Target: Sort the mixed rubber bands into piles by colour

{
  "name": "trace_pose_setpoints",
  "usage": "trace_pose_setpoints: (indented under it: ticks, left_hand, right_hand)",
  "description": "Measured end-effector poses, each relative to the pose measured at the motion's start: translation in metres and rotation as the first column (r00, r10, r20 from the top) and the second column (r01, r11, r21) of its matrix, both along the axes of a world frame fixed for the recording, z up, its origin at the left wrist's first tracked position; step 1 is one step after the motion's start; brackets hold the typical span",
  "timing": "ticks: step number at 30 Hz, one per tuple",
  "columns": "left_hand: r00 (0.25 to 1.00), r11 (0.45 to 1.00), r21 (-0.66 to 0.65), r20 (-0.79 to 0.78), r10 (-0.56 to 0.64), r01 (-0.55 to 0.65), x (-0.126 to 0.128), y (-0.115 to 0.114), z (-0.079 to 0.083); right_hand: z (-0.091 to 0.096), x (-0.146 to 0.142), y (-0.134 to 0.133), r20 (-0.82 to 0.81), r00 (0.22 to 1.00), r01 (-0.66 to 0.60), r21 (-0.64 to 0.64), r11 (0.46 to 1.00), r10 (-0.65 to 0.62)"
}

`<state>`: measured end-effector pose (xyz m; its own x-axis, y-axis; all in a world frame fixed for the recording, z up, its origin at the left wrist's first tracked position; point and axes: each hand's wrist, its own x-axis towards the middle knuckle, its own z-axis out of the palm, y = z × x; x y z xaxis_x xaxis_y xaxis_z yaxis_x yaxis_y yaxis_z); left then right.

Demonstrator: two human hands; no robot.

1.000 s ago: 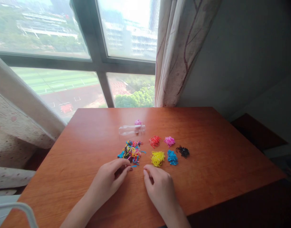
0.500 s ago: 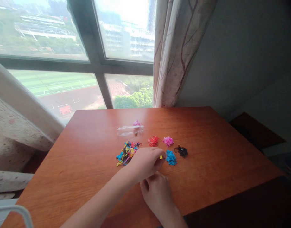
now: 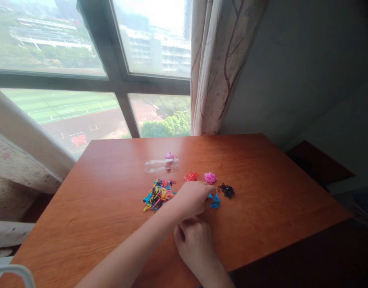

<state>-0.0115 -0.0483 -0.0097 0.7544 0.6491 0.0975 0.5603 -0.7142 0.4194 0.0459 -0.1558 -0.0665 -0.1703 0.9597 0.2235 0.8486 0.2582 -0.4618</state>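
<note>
My left hand [image 3: 197, 197] reaches across to the right, its bent fingertips over the near-left part of a pile of blue rubber bands [image 3: 214, 201]. Those fingers are drawn together, and whatever is between them is hidden. Below it, close to the left wrist, my right hand [image 3: 196, 242] rests curled on the table; its fingertips are out of sight. A mixed heap of coloured rubber bands [image 3: 157, 195] lies left of the hands, partly behind the left forearm. Small sorted piles lie beyond: red bands [image 3: 191, 176], pink bands [image 3: 209, 178] and black bands [image 3: 226, 191].
On the wooden table [image 3: 96, 200], a clear plastic container [image 3: 155, 166] lies behind the piles with a purple item [image 3: 170, 156] at its right end. A window [image 3: 159, 116] and curtains [image 3: 215, 80] border the far edge. A white curved bar [image 3: 18, 270] shows at lower left.
A bit of yellow that showed at my left fingertips is now out of sight. The left fingers have moved slightly over the blue pile; my right hand stays below.
</note>
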Motion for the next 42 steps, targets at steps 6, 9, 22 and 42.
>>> trace_pose_setpoints:
  ticks: [6,9,22,42]
  left_hand:
    - [0.988,0.989,0.005,0.018,0.151,-0.151,-0.059,-0.011,0.014]
    - [0.967,0.967,0.012,0.029,0.254,-0.255,-0.098,-0.018,0.014]
    - [0.798,0.8,0.012,-0.06,0.6,-0.6,-0.166,-0.046,-0.026]
    - [0.888,0.869,-0.229,0.041,0.458,-0.438,-0.15,-0.05,-0.029]
  right_hand:
    - [0.005,-0.001,-0.002,-0.055,0.998,-0.008,0.001,1.0,0.008]
    - [0.006,-0.001,-0.002,-0.111,0.994,-0.017,-0.008,1.0,0.016]
    - [0.003,-0.003,0.0,-0.089,0.996,0.015,0.011,1.0,-0.014]
    - [0.004,-0.006,0.005,-0.035,0.998,0.057,-0.008,0.998,-0.057]
